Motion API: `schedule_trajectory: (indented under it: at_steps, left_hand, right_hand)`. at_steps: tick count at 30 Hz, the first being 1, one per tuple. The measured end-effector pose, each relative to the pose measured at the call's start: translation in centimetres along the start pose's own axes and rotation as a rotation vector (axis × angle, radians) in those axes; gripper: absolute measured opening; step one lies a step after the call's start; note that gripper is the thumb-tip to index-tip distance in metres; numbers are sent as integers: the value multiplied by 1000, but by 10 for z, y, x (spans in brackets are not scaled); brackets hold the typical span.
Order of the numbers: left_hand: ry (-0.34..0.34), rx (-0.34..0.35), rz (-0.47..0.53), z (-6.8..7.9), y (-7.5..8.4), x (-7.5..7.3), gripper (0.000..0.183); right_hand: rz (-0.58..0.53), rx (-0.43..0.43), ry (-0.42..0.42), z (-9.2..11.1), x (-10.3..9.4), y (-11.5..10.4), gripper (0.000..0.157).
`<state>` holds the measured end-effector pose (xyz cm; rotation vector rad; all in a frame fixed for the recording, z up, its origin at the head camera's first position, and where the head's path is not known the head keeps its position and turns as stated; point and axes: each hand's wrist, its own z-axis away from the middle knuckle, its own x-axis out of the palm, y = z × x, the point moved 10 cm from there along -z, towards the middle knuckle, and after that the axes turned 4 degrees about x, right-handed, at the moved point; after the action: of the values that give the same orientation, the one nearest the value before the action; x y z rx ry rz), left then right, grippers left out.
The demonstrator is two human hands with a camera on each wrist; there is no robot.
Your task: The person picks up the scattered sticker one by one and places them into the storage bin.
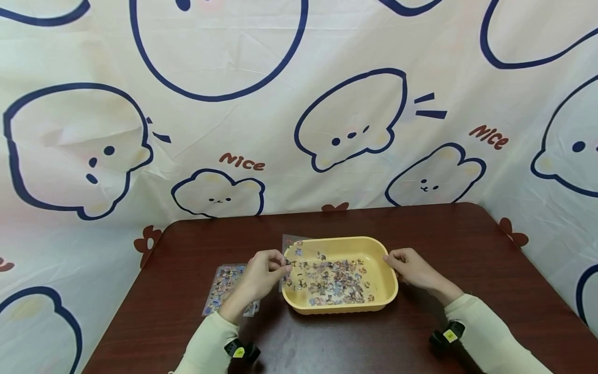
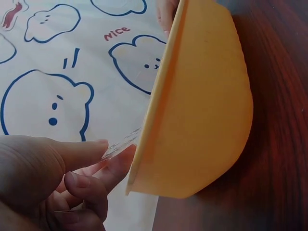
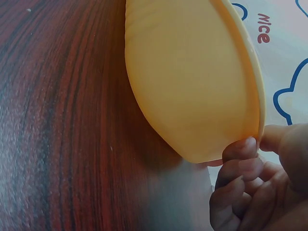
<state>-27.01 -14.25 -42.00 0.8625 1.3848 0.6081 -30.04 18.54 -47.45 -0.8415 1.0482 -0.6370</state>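
Note:
A yellow plastic tub point(image 1: 343, 309) stands on the table with many small printed, sticker-like pieces point(image 1: 338, 280) spread over its bottom. At its left rim my left hand point(image 1: 261, 275) pinches a thin clear sheet point(image 2: 121, 145) between thumb and finger; the sheet slants towards the inside of the tub. My right hand point(image 1: 413, 267) grips the tub's right rim, thumb on one side and curled fingers on the other, as the right wrist view shows. A pile of printed clear sheets point(image 1: 223, 283) lies beside the tub, partly hidden under my left forearm.
Another clear sheet point(image 1: 290, 239) sticks out behind the tub's back left corner. The dark wood-grain table point(image 1: 345, 343) ends at a white cartoon-printed cloth point(image 1: 280, 130) at the back and sides. A black wrist device point(image 1: 447, 336) hangs under each sleeve.

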Motion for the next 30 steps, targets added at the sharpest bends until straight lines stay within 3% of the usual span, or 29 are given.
schedule_trajectory:
  at_steps: [10,21,30]
  left_hand:
    - [-54,7,-48,-1,1,13,11]
    - [-76,-14,-108,1,1,20,14]
    - [-73,22,-150,-1,9,22,18]
  right_hand:
    - [3,0,0,-1,0,1,38]
    - [-1,1,-4,-1,0,1,39]
    - [-4,5,-11,-1,1,2,39]
